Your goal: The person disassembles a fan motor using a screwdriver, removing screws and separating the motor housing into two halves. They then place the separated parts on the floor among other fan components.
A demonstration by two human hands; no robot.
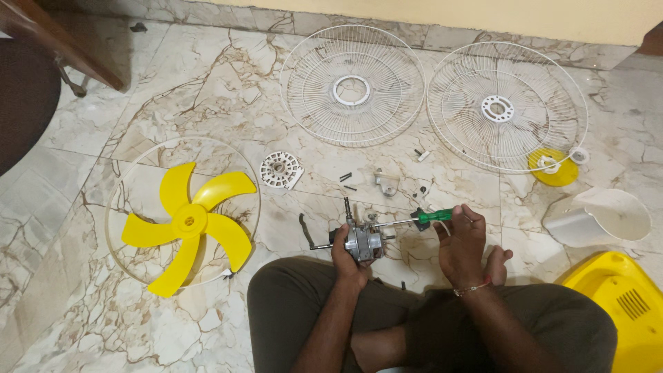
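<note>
I sit cross-legged on a marble floor. My left hand [347,260] grips a silver fan motor [362,242] with a shaft sticking up from it, held just above my knees. A screwdriver with a green and black handle [431,216] is in my right hand [461,242]. Its metal shank points left, with the tip at the top of the motor.
A yellow fan blade [190,224] lies inside a white ring [110,238] at left. Two white wire grilles [352,86] [506,107] lie ahead. Loose screws [345,177], a white round vented plate [280,170], a yellow cap [552,167], a white housing [601,217] and a yellow base [621,304] lie around.
</note>
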